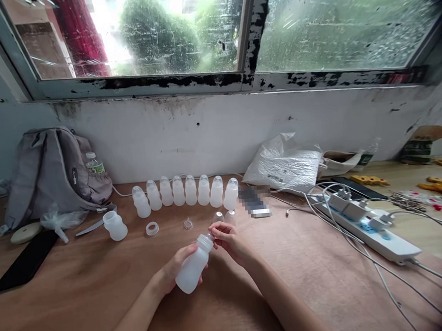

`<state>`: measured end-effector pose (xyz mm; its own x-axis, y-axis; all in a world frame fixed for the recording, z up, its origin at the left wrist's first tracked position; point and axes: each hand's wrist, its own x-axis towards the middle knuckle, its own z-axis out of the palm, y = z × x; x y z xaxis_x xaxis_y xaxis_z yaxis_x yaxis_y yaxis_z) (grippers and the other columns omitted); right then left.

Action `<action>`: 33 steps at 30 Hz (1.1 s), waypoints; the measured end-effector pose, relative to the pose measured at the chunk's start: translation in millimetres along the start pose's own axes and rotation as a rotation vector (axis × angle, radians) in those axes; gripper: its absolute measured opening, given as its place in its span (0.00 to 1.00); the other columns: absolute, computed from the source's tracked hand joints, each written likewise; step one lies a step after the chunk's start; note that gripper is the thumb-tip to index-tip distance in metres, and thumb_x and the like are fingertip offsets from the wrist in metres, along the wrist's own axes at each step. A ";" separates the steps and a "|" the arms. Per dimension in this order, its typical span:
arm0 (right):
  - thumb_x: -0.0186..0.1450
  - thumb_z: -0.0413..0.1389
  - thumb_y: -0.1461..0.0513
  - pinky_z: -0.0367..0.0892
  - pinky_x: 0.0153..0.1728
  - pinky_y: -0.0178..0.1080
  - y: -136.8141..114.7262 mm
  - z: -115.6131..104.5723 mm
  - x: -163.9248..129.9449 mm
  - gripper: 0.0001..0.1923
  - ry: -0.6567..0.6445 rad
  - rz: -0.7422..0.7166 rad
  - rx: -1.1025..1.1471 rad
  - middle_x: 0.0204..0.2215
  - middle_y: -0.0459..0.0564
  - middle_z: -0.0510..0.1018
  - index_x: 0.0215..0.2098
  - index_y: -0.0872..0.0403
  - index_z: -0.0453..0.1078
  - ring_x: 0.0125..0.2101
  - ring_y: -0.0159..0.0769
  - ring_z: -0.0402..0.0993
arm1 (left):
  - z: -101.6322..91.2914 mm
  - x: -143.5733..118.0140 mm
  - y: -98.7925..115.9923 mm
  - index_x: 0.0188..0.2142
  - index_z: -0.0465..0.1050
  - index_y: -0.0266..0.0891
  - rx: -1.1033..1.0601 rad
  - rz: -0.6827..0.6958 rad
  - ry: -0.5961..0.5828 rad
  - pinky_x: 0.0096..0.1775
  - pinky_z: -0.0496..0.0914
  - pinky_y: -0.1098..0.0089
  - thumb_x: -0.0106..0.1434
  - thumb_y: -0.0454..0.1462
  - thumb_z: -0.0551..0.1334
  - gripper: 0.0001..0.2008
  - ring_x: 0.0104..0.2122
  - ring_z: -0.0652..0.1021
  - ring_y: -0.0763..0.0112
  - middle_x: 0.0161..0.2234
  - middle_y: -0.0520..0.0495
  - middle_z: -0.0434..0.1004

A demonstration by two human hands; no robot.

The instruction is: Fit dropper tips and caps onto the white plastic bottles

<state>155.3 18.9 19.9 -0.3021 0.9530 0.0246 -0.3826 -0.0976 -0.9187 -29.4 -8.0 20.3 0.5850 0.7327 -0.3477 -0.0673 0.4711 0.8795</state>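
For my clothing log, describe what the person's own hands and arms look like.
The left hand and right hand are ungloved. Both forearms are bare as far as they show, with no sleeve, watch or bracelet visible.

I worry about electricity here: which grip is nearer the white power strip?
Right: the right grip is left of the power strip; the left grip, holding a bottle, is farther left.

The held baby bottle (191, 271) looks like frosted, matt plastic; the domed caps (189, 179) are clear and shiny. The backpack (49, 169) is dull cloth, the tabletop (82, 299) smooth wood (faintly glossy), the power strip (388, 245) smooth plastic, the window frame (145, 83) rough, flaking paint.
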 end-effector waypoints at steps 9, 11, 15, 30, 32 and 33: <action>0.50 0.62 0.59 0.60 0.25 0.33 4.1 -19.0 9.5 0.11 0.207 -0.076 0.082 0.26 0.46 0.71 0.32 0.54 0.74 0.26 0.28 0.64 | -18.7 12.5 1.0 0.42 0.64 0.37 0.044 0.584 0.421 0.35 0.67 0.72 0.51 0.45 0.63 0.21 0.37 0.74 0.67 0.38 0.45 0.72; 0.50 0.62 0.59 0.60 0.25 0.33 6.6 -20.3 9.8 0.11 0.201 -0.062 0.060 0.25 0.46 0.70 0.32 0.54 0.74 0.25 0.28 0.63 | -36.2 19.0 -0.1 0.42 0.64 0.38 0.217 0.681 0.572 0.40 0.67 0.69 0.47 0.43 0.66 0.23 0.40 0.73 0.65 0.40 0.45 0.71; 0.50 0.62 0.59 0.59 0.24 0.32 10.3 -18.3 9.3 0.11 0.169 -0.039 0.018 0.23 0.45 0.69 0.32 0.55 0.74 0.24 0.27 0.63 | -61.4 23.3 0.3 0.40 0.67 0.38 0.661 0.737 0.817 0.40 0.67 0.66 0.47 0.45 0.65 0.22 0.38 0.73 0.64 0.38 0.45 0.70; 0.50 0.61 0.56 0.61 0.24 0.33 12.8 -6.6 5.3 0.13 0.089 0.048 -0.138 0.23 0.45 0.70 0.31 0.55 0.73 0.23 0.28 0.65 | -127.4 -45.4 107.2 0.42 0.63 0.44 1.368 0.368 1.101 0.40 0.65 0.68 0.49 0.47 0.59 0.21 0.38 0.73 0.62 0.38 0.49 0.73; 0.50 0.61 0.57 0.61 0.23 0.32 13.4 -5.0 5.2 0.13 0.078 0.048 -0.167 0.23 0.45 0.70 0.31 0.55 0.73 0.23 0.28 0.64 | -132.8 -46.7 118.8 0.42 0.63 0.44 1.454 0.211 1.127 0.42 0.63 0.64 0.50 0.49 0.58 0.21 0.41 0.73 0.57 0.39 0.47 0.74; 0.50 0.61 0.57 0.61 0.22 0.32 13.9 -4.3 5.5 0.13 0.075 0.048 -0.187 0.23 0.45 0.71 0.31 0.55 0.73 0.22 0.27 0.64 | -134.3 -46.0 122.0 0.43 0.62 0.44 1.495 0.131 1.126 0.43 0.61 0.61 0.50 0.49 0.57 0.22 0.42 0.73 0.55 0.39 0.45 0.74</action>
<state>152.1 24.0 5.6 -0.2472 0.9680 -0.0439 -0.1989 -0.0951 -0.9754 -173.0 81.7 99.9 -0.1436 0.9547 0.2606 0.9719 0.0864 0.2191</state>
